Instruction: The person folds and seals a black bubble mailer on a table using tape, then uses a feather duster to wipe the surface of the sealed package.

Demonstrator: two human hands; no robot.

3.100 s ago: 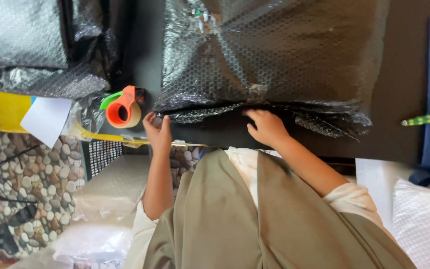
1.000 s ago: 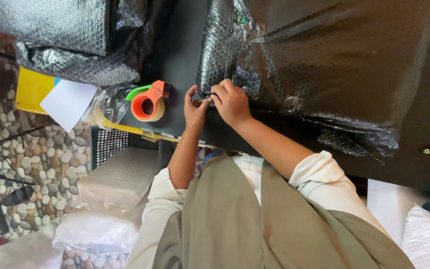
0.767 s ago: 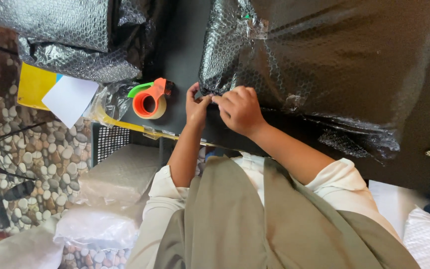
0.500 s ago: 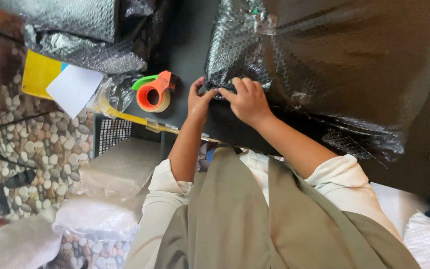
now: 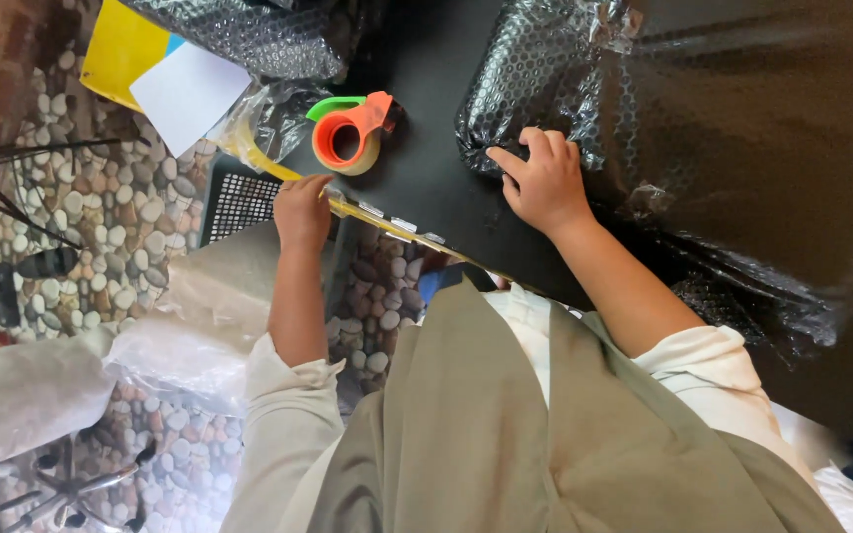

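A large package in black bubble wrap lies on the dark table. My right hand presses down on its near left corner, fingers curled over the wrap. My left hand is at the table's yellow front edge, fingers bent against it beside short strips of clear tape stuck along that edge. Whether it pinches a strip is hidden. An orange and green tape dispenser sits on the table just beyond my left hand, untouched.
More bubble-wrapped bundles lie at the back left, with a yellow folder and white sheet beside them. A clear plastic bag hangs by the dispenser. Below the table are a pebble floor, a black mesh crate and plastic sheeting.
My left hand left the package corner and moved left and back to the table's front edge near the tape dispenser. My right hand stayed on the corner of the wrap.
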